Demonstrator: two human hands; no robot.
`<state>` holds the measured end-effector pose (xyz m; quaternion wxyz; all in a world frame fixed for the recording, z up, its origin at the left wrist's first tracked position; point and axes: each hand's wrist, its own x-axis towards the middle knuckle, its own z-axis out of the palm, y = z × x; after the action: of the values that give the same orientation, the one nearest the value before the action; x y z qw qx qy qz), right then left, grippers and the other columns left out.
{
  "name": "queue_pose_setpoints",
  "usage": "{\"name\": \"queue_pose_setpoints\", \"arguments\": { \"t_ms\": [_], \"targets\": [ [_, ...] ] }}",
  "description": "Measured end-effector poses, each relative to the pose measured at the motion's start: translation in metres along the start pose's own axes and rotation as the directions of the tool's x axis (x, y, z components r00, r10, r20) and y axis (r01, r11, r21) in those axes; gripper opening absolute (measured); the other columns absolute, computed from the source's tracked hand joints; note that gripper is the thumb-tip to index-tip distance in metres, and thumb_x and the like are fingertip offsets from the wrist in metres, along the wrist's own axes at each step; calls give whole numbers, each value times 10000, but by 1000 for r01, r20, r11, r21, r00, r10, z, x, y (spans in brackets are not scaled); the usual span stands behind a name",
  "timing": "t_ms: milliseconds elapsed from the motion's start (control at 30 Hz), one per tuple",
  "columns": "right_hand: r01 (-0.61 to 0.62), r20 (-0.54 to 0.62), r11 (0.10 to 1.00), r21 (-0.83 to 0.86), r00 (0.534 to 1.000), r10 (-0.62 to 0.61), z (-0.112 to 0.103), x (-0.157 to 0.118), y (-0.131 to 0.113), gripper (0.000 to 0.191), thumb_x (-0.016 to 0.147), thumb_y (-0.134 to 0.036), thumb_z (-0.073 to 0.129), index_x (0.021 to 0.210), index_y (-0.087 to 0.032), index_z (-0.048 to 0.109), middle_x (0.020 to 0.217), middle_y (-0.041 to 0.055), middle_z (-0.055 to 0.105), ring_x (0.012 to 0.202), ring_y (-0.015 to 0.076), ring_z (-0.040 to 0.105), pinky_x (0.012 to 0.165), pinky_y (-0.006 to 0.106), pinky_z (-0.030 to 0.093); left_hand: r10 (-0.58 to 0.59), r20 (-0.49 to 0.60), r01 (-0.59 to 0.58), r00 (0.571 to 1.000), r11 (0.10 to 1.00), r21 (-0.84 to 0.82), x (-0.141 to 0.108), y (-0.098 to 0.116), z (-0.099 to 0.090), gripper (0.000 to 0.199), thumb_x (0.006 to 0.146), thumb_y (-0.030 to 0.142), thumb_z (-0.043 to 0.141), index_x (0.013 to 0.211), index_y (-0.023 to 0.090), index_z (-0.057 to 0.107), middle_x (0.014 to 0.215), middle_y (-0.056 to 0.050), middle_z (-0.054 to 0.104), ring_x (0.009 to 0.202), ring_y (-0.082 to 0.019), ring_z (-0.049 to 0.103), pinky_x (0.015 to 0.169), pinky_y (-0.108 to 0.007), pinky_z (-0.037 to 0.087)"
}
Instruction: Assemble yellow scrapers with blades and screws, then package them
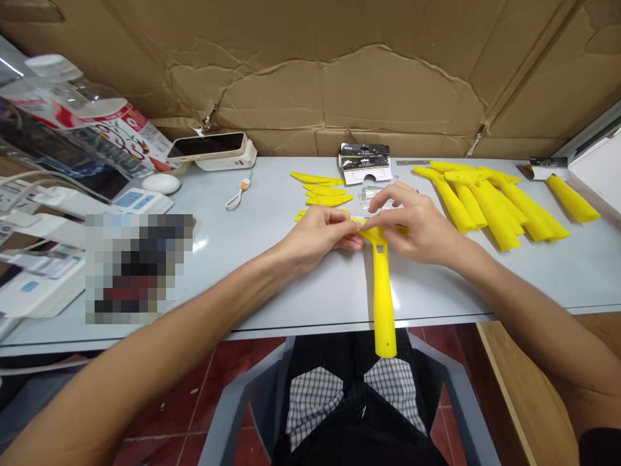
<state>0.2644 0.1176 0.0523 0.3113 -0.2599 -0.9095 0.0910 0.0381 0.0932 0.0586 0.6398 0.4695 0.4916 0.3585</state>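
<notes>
Yellow T-shaped tool (383,291) has the left hand (317,236) and right hand (418,225) both with their grip pinched on its head, handle poking out past the near edge of the bench (242,246), similar yellow tools (495,213) piled off right.

On the table (272,272), handles (495,213) lie right of the packaging (367,173), a phone (209,147) left.

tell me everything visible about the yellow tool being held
The yellow tool looks like smooth plastic: a long handle with a dark hole near its end, a squarish opening at the neck, a wider head partly hidden. The left hand and right hand hold the head; the handle juts past the table's near edge.
</notes>
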Motion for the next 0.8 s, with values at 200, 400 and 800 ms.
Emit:
{"name": "queue_pose_setpoints", "arguments": {
  "t_ms": [200,400,800],
  "targets": [
    [0,35,997,-75,999,3,2,-1,3,518,838,0,535,1098,-296,870,1132,98,724,1074,301,648,904,477,489,3,0,-3,1000,1000,-28,4,-4,-3,237,934,112,775,697,119,785,737,-91,766,683,-129,712,791,-288,614],
    [31,22,997,-77,999,-29,3,-2,4,541,809,20,516,1134,-257,848,1125,103,692,1076,288,651,895,452,486,9,6,-9,1000,999,-34,5,-5,-4,194,910,146,821,724,101,787,737,-84,760,677,-128,708,788,-291,613],
    [-565,193,716,410,821,537,-7,10,-2,237,1007,-278,684,1201,-167,763,916,84,799,751,219,731,692,370,585,52,-34,-53,998,998,-23,5,0,-7,162,944,119,770,792,88,817,825,-109,806,695,-127,725,802,-286,632]
  ]
}}
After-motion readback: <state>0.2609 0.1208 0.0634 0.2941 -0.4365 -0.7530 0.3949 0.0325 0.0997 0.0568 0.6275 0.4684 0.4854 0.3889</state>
